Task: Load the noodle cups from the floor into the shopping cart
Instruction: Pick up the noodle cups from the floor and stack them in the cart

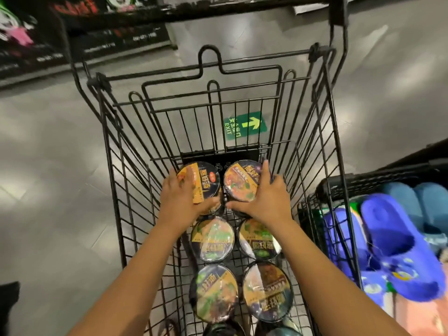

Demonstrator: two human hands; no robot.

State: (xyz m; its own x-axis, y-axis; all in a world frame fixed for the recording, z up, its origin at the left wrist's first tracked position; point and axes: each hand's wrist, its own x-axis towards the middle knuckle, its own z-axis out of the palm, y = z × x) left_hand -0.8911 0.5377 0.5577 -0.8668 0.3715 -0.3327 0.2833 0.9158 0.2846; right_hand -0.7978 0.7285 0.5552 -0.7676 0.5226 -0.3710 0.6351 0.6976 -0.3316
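Note:
A black wire shopping cart [114, 170] fills the middle of the view. Inside it, my left hand [180, 200] grips a noodle cup with a yellow and dark lid [203, 178] at the far end. My right hand [264, 197] grips a second noodle cup with an orange lid [240, 180] right beside it. Both cups sit side by side, almost touching. Behind them, closer to me, several more sealed noodle cups [213, 238] lie in two rows on the cart floor.
A basket [312, 214] at the right holds blue slippers [392, 243]. A green exit sticker [244, 126] shows on the grey floor through the cart's front. Dark display boards [72, 32] stand at the upper left.

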